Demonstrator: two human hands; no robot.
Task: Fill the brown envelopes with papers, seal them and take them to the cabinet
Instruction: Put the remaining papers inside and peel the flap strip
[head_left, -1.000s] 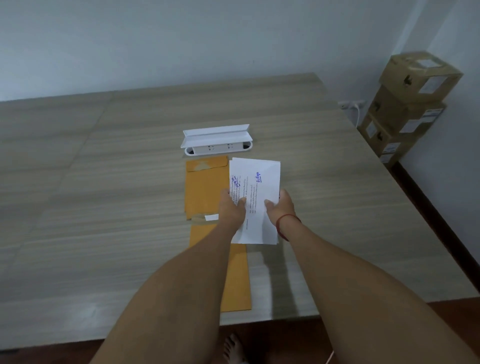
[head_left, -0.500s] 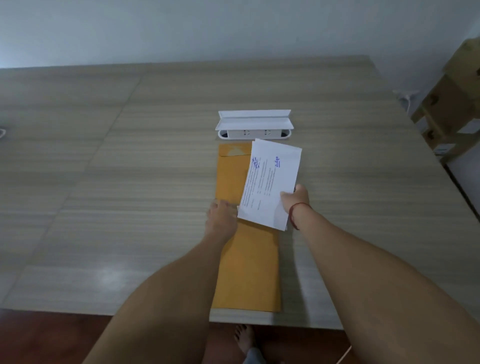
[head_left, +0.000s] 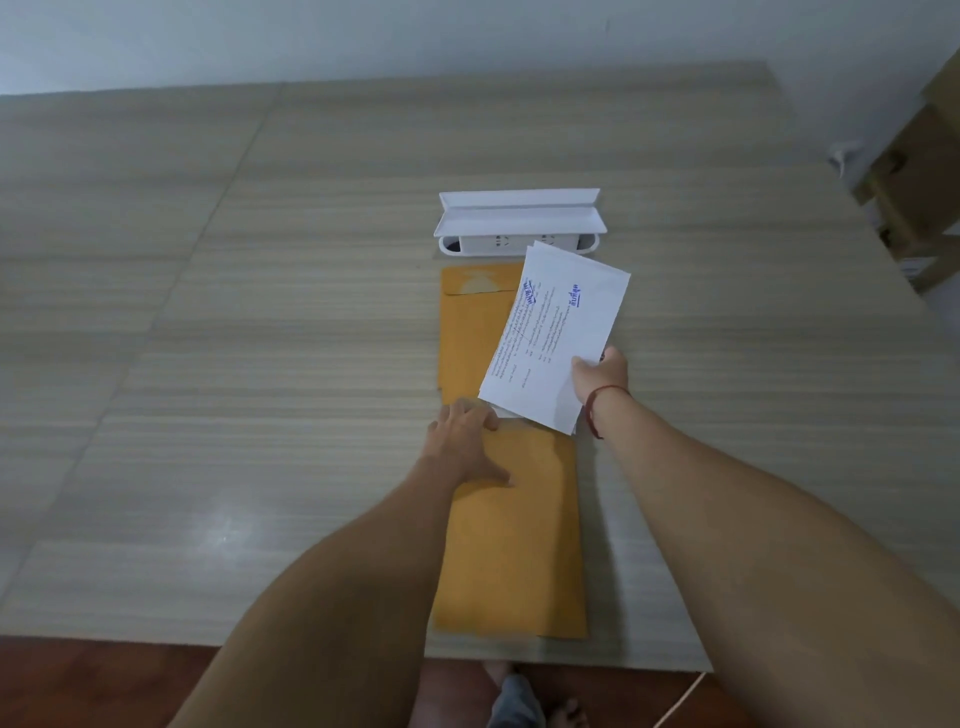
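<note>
Two brown envelopes lie end to end on the wooden table. The near envelope reaches the table's front edge. The far envelope has its flap open toward the back. My left hand rests on the top end of the near envelope, its fingers at the mouth, where a strip of white shows. My right hand pinches a folded stack of printed white papers by its lower right edge, holding it tilted above both envelopes.
A white power strip box with its lid raised sits just behind the far envelope. Stacked cardboard boxes stand on the floor beyond the table's right edge. Bare feet show below the front edge.
My left hand let go of the papers and came down onto the near envelope's top end. My right hand now holds the papers alone, tilted to the right. The camera moved closer and rightward.
</note>
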